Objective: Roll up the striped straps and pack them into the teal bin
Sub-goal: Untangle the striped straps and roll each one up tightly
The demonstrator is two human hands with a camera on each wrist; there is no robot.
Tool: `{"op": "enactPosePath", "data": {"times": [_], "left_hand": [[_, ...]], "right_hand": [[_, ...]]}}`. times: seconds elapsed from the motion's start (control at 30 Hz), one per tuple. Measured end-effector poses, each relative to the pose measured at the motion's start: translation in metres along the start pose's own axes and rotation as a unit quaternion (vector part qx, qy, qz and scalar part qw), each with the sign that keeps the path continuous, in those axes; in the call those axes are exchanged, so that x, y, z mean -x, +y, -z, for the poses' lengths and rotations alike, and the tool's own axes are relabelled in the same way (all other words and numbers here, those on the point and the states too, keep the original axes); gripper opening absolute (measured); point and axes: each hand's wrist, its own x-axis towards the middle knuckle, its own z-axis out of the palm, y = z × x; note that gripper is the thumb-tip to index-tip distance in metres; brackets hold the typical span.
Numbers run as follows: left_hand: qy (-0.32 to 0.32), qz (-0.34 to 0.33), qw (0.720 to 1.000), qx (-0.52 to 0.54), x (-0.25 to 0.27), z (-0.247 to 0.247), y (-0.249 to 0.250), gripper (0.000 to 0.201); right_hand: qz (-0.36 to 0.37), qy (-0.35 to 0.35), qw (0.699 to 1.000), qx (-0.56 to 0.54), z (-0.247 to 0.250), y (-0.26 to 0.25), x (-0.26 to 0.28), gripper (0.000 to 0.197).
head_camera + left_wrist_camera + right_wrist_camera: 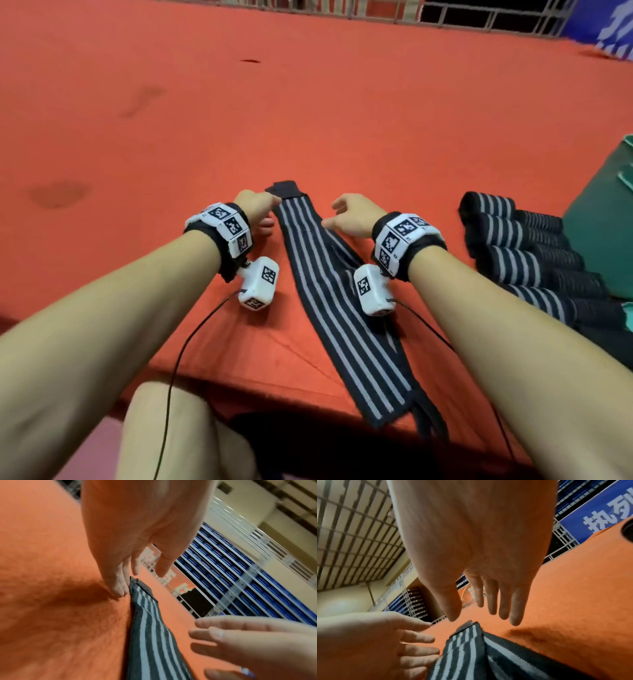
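Starting the roll tight at the dark far tab mattered: both the left hand (pixel 256 210) and right hand (pixel 352 216) were released (fingers loose) beside the flat striped strap (pixel 329 294).

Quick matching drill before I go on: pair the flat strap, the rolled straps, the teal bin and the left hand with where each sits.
Things:
1. flat strap
2. rolled straps
3. teal bin
4. left hand

Places:
A. far right edge
B. between the hands
C. at the strap's far end
D. stacked beside the bin

Pairs: 1-B, 2-D, 3-A, 4-C
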Motion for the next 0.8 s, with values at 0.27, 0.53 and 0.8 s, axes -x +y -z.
{"op": "enactPosePath", "data": {"times": [0.27,0.53,0.8], "left_hand": [[0.016,0.026,0.999,0.02,-0.045,-0.007,0.015,0.026],[-0.067,-0.133,0.972,0.182,-0.015,-0.037,0.025,0.014],[-0.063,-0.205,0.948,0.237,0.059,-0.063,0.063,0.015]], "right_hand": [[-0.065,-0.051,0.978,-0.192,-0.026,-0.013,-0.068,0.11],[0.099,0.226,0.916,-0.318,-0.01,-0.001,-0.058,0.024],[0.187,0.325,0.876,-0.302,0.035,-0.001,0.011,0.04]]}}
